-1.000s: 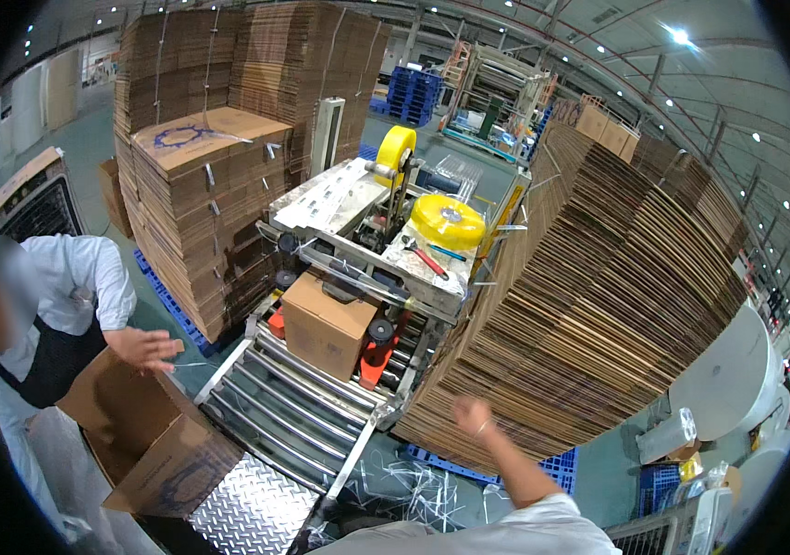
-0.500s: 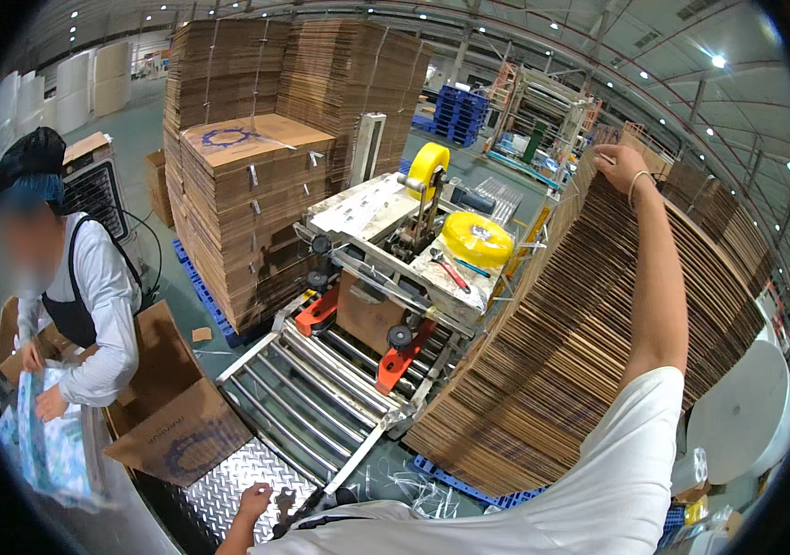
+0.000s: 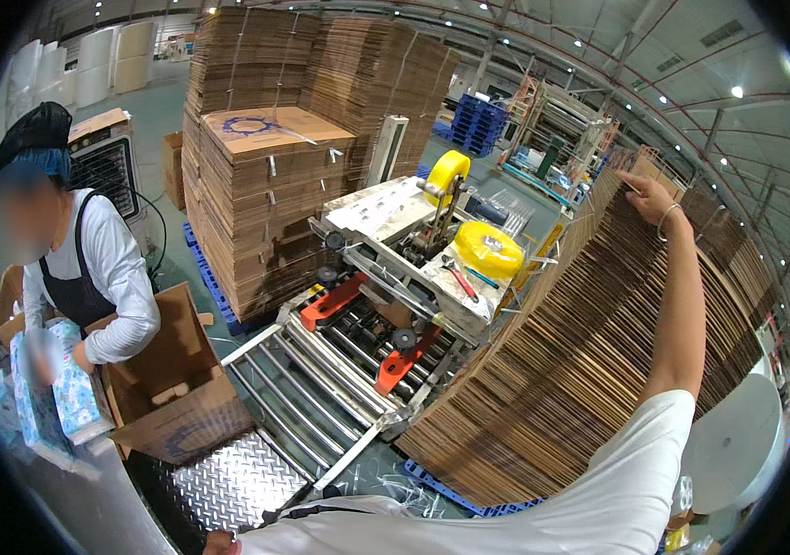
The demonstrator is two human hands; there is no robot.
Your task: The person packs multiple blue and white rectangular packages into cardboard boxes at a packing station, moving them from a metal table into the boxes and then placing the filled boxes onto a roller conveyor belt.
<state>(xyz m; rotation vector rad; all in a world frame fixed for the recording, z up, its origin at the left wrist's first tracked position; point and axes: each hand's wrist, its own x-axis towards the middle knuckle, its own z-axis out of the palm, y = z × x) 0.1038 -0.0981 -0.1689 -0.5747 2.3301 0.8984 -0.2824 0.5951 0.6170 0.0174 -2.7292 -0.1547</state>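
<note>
My right hand is raised to the top edge of a tall leaning stack of flat cardboard sheets on my right, and its fingers curl over the top of a sheet. Only a sliver of my left hand shows at the bottom edge, on the diamond-plate table; its fingers are hidden. Ahead stands a carton taping machine with yellow tape rolls, and a roller conveyor leads from it toward me.
A co-worker at left holds blue patterned packs beside an open brown box. Strapped bundles of flat cartons on blue pallets stand behind the machine. A large white roll sits at the right.
My right arm rose from low by the stack up to its top edge and stays there. The brown box that sat at the taping machine is gone. The co-worker now holds packs.
</note>
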